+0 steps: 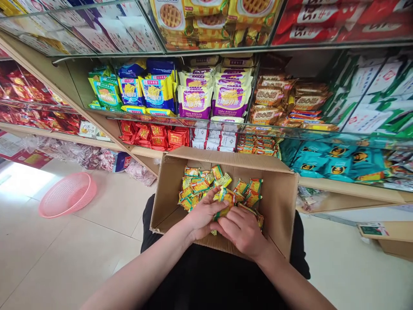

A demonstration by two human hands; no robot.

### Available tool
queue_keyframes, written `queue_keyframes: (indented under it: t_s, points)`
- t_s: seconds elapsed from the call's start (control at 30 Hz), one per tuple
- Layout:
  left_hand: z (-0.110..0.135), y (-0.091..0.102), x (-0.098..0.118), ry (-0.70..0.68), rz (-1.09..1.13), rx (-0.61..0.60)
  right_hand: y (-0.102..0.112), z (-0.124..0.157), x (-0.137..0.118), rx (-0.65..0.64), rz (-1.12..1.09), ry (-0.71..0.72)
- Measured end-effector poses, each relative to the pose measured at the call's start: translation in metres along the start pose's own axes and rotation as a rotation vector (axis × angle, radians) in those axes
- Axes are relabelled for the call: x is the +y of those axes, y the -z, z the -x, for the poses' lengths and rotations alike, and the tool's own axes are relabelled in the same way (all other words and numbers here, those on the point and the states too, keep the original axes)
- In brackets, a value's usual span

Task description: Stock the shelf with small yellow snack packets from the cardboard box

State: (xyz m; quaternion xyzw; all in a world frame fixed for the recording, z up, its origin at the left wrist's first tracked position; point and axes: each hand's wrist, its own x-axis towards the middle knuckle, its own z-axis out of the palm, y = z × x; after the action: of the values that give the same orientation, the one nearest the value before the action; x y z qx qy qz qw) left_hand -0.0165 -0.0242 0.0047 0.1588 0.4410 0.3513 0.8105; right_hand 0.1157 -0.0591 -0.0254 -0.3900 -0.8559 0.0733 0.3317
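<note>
Thumb and fingers of the left grip [200, 215] are closed on a small yellow-and-green packet [227, 196], holding it just above the inside of an open cardboard box [280, 193]. The right grip [245, 230] is curled, its fingers bent in against the packet's near right side; whether they pinch its edge, I cannot tell. Beneath and beyond the left grip lies a loose heap of similar yellow packets [198, 185], while a few more packets [253, 193] lie beyond the right grip, some partly hidden by it. The box stands between the person's knees in black trousers [298, 245], its walls around both grips. Ahead of the grips, past the box's far wall, a shelf [348, 185] carries red packets [155, 137], white packets [214, 140] and, farther right, teal packets [337, 165]; above these stand purple-and-cream biscuit packs [195, 103]. Well to the left of the left grip, a pink basket [87, 189] sits on the tiled floor [32, 258].
</note>
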Motion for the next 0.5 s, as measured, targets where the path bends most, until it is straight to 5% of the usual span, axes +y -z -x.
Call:
queue_keyframes:
  t_s: [0.07,0.17,0.23,0.37,0.5]
  points:
    - [-0.002,0.003,0.002,0.002,-0.007,-0.011,0.005,0.002,-0.002,0.107,-0.127,-0.154]
    - [-0.003,0.006,0.007,0.052,-0.034,-0.127,0.015,0.003,0.004,0.357,-0.292,-0.597]
    - [-0.002,0.004,0.009,0.066,-0.053,-0.206,0.02,0.001,0.012,0.377,-0.464,-0.803]
    - [-0.001,-0.004,0.009,0.072,-0.174,-0.242,0.021,-0.002,0.02,0.224,-0.854,-0.905]
    - [0.0,-0.005,0.009,-0.036,-0.27,-0.24,0.017,0.004,0.021,0.381,-0.995,-1.0]
